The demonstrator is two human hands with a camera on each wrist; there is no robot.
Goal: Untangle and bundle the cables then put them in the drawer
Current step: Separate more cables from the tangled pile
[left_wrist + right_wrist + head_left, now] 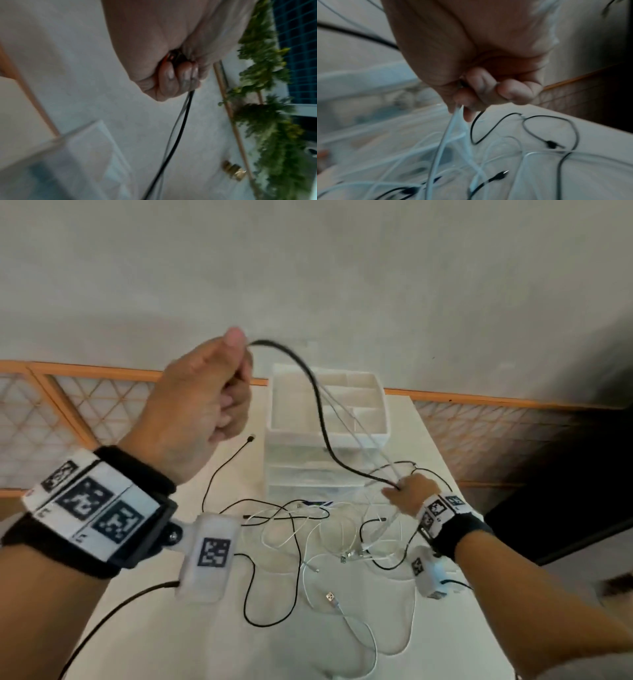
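Observation:
My left hand (226,392) is raised above the table in a fist, gripping one end of a black cable (320,412); in the left wrist view its fingers (178,79) curl round the black cable (173,142) and a paler strand. The cable arcs down to my right hand (407,491), low in front of the white drawer unit (329,436). In the right wrist view the right hand's fingers (481,89) pinch several white cables (453,124). A tangle of black and white cables (301,529) lies on the white table (205,652). The drawers look closed.
An orange-framed lattice fence (85,392) runs behind the table. A dark object (565,491) stands past the table's right edge. A white USB plug (330,597) lies near the front. Greenery (267,108) shows in the left wrist view.

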